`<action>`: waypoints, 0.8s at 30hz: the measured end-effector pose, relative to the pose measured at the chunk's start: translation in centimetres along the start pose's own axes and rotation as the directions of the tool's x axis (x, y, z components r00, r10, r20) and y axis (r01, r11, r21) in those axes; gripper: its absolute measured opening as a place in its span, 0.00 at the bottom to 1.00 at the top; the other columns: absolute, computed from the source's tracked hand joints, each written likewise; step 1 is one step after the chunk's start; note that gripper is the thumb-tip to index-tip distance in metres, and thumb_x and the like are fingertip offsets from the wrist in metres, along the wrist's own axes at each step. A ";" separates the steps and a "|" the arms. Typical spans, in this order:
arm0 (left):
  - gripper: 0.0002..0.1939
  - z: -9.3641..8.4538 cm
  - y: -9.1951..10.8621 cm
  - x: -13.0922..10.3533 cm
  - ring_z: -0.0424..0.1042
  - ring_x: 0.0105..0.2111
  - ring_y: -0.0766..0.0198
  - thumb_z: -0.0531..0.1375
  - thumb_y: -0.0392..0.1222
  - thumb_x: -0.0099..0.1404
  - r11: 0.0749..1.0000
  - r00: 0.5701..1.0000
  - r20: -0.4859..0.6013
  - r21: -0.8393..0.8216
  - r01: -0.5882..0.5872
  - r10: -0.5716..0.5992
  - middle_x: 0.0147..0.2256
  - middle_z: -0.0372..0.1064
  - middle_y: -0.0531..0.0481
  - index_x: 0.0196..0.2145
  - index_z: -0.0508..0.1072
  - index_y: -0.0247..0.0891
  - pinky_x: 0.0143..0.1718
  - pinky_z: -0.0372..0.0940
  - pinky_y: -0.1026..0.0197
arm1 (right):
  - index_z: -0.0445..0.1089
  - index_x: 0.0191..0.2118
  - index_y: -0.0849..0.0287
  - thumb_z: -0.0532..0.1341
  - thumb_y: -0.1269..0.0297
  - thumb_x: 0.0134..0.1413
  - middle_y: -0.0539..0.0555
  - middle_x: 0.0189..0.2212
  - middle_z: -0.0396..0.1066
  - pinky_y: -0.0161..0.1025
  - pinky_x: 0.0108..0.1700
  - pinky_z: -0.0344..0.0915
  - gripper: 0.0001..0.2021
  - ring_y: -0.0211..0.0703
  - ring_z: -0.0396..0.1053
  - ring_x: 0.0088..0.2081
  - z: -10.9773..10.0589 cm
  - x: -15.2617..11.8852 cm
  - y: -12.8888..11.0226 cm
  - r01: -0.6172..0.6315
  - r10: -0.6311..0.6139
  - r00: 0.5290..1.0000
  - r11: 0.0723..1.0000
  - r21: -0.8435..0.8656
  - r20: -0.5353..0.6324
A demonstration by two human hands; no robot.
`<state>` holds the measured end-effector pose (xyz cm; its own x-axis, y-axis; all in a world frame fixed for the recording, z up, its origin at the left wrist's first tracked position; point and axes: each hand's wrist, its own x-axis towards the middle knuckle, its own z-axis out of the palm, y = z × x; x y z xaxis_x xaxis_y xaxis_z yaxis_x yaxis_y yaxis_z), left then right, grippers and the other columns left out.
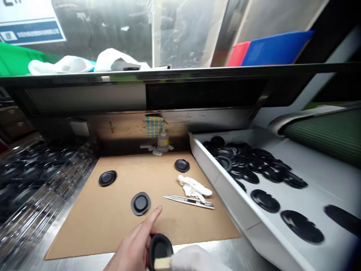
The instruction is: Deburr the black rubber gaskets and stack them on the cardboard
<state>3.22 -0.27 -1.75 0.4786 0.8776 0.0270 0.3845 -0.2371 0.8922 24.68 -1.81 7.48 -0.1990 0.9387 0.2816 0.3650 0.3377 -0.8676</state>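
Observation:
My left hand (137,241), bare, holds a round black part (160,248) upright at the bottom centre, its thumb or forefinger pointing up. Beside it my right hand (197,259), in a white glove, grips a small pale yellow block (163,263) that touches the front of the part. On the cardboard sheet (93,222) lie further black parts: one at the left (107,178), one near the middle (140,203) and one at the back right (182,165). A box cutter (188,202) lies beside a crumpled white glove (194,188).
At right, a white tray (225,192) holds many black parts, with a green conveyor belt (327,131) behind. Clear plastic trays (36,188) of black parts stand left. A small bottle (163,141) stands behind the cardboard, below a metal shelf (180,74).

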 end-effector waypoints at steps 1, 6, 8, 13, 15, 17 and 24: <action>0.54 -0.6 0.2 -0.1 0.71 0.29 0.62 0.73 0.47 0.60 1.000 1.000 0.008 0.014 -0.027 0.027 0.50 0.78 0.46 0.77 0.52 0.56 0.35 0.73 0.61 | 0.84 0.47 0.46 0.67 0.47 0.64 0.54 0.43 0.84 0.42 0.54 0.80 0.14 0.55 0.82 0.49 -0.2 -0.2 0.4 0.003 -0.003 1.000 1.000 0.016 -0.031; 0.41 -7.9 1.6 -0.6 0.77 0.56 0.46 0.73 0.50 0.65 0.939 0.976 -0.163 0.334 -0.087 0.148 0.61 0.75 0.48 0.72 0.65 0.59 0.59 0.73 0.50 | 0.83 0.47 0.46 0.63 0.57 0.72 0.50 0.48 0.84 0.39 0.59 0.77 0.09 0.47 0.82 0.52 -2.4 -0.6 3.4 0.032 -0.006 0.978 0.992 0.120 -0.208; 0.39 -10.6 1.8 -0.7 0.76 0.58 0.45 0.69 0.48 0.69 0.903 0.966 -0.253 0.425 0.056 0.059 0.62 0.74 0.47 0.73 0.62 0.57 0.62 0.71 0.45 | 0.83 0.47 0.46 0.63 0.57 0.72 0.50 0.49 0.84 0.40 0.63 0.74 0.09 0.47 0.80 0.54 -2.9 -0.2 4.6 0.035 -0.017 0.958 0.997 0.061 -0.286; 0.41 -10.0 1.7 0.7 0.57 0.72 0.36 0.70 0.51 0.67 0.802 0.953 -0.303 0.565 0.192 -0.015 0.70 0.63 0.39 0.73 0.64 0.46 0.70 0.57 0.30 | 0.83 0.46 0.47 0.65 0.55 0.70 0.49 0.46 0.85 0.34 0.56 0.78 0.09 0.46 0.83 0.48 -2.7 0.1 5.9 0.043 -0.031 0.983 0.997 0.061 -0.183; 0.44 -8.1 2.2 1.9 0.61 0.68 0.35 0.73 0.52 0.65 0.766 0.948 -0.317 0.608 0.209 -0.006 0.66 0.68 0.38 0.73 0.64 0.44 0.68 0.60 0.30 | 0.83 0.46 0.47 0.65 0.56 0.70 0.49 0.45 0.85 0.33 0.55 0.78 0.08 0.45 0.83 0.48 -2.6 0.0 6.0 0.049 -0.030 0.981 0.994 0.094 -0.191; 0.41 -6.6 3.0 2.6 0.66 0.65 0.38 0.71 0.48 0.67 0.765 0.960 -0.279 0.622 0.167 0.017 0.62 0.72 0.39 0.73 0.64 0.44 0.66 0.62 0.32 | 0.83 0.47 0.47 0.66 0.56 0.70 0.49 0.45 0.85 0.33 0.56 0.77 0.08 0.45 0.83 0.48 -2.7 -0.1 5.9 0.065 -0.040 0.975 0.992 0.108 -0.218; 0.60 -4.2 2.0 1.1 0.57 0.70 0.35 0.74 0.40 0.63 0.811 0.979 0.084 0.551 -0.199 0.183 0.74 0.56 0.44 0.78 0.41 0.61 0.69 0.59 0.31 | 0.82 0.49 0.47 0.62 0.59 0.73 0.50 0.48 0.84 0.35 0.59 0.76 0.10 0.44 0.82 0.51 -3.6 0.2 5.4 0.050 -0.023 0.985 0.988 0.149 -0.174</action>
<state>1.16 1.95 1.92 0.6057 0.7810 0.1522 0.6509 -0.5964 0.4697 29.86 0.46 4.31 -0.0464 0.9284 0.3687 0.2149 0.3697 -0.9040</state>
